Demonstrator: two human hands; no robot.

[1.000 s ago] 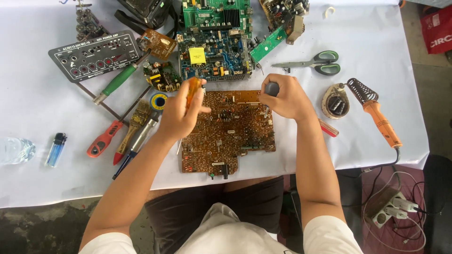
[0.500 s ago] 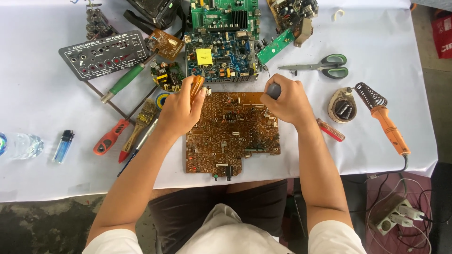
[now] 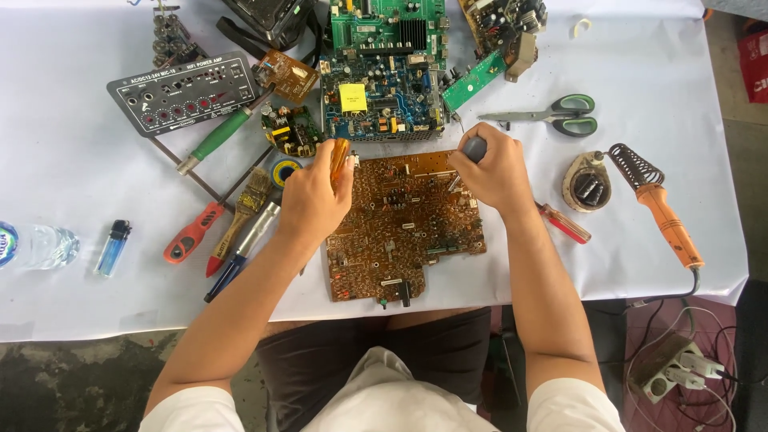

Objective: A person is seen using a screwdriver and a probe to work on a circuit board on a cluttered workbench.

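Observation:
A brown circuit board lies flat on the white table in front of me. My left hand is closed around an amber-handled screwdriver, held at the board's upper left corner. My right hand grips a grey-handled tool at the board's upper right corner. The tips of both tools are hidden by my hands.
Above the board lie a blue circuit board and a green one. Left: a grey panel, green-handled screwdriver, red-handled screwdriver, brush, lighter, bottle. Right: scissors, soldering iron, red screwdriver.
Both hands stay at the board's top corners with the same tools. The view has shifted slightly; the hands have barely moved.

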